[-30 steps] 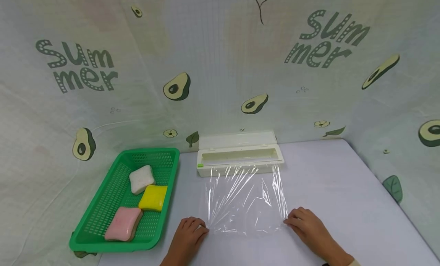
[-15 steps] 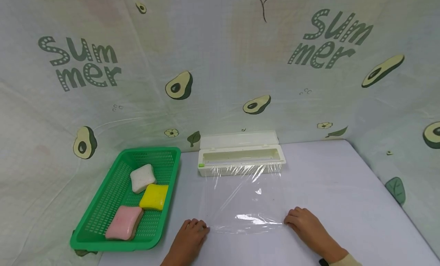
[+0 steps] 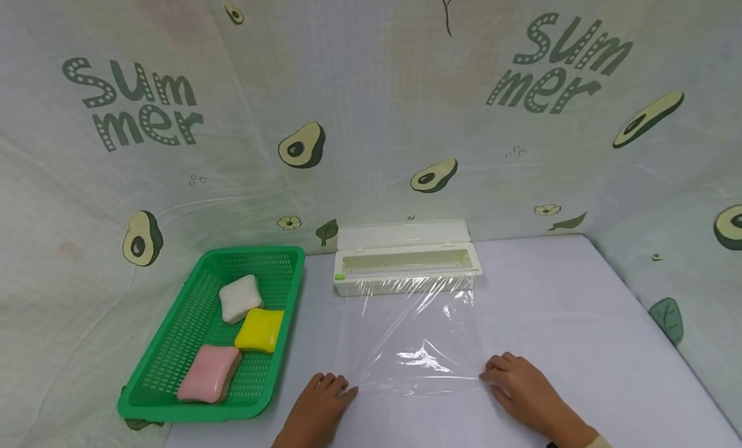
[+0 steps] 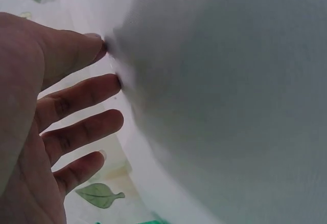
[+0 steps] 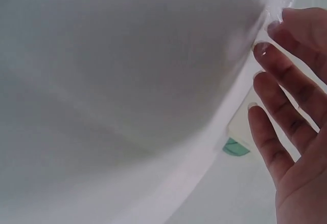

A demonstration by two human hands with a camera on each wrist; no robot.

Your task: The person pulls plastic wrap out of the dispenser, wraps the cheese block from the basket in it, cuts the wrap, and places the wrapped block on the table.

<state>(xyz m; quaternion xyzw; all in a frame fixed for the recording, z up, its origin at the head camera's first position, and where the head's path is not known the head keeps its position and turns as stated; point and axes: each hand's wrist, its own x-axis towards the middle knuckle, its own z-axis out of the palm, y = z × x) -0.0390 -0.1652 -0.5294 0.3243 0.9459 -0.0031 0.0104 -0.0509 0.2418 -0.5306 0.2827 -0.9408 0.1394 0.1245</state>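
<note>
A clear sheet of plastic wrap (image 3: 414, 338) stretches over the table from the front of a white wrap dispenser (image 3: 342, 286), its lid (image 3: 400, 234) tipped up behind. At the sheet's near left corner is my left hand (image 3: 315, 409); the left wrist view shows its thumb and fingers (image 4: 82, 93) spread apart, tips close to the table, nothing between them. My right hand (image 3: 524, 393) pinches the near right corner between thumb and forefinger. A glint of film shows at those fingertips (image 5: 275, 27) in the right wrist view, the other fingers loosely bent.
To the left stands a green plastic basket (image 3: 156, 412) holding a white sponge-like block (image 3: 240, 298), a yellow one (image 3: 259, 330) and a pink one (image 3: 210, 373). A printed cloth (image 3: 371, 113) hangs behind the white table (image 3: 580, 319).
My left thumb has come away from the fingers at the left corner. The right hand keeps its pinch at nearly the same place. Creases and shine on the wrap have shifted.
</note>
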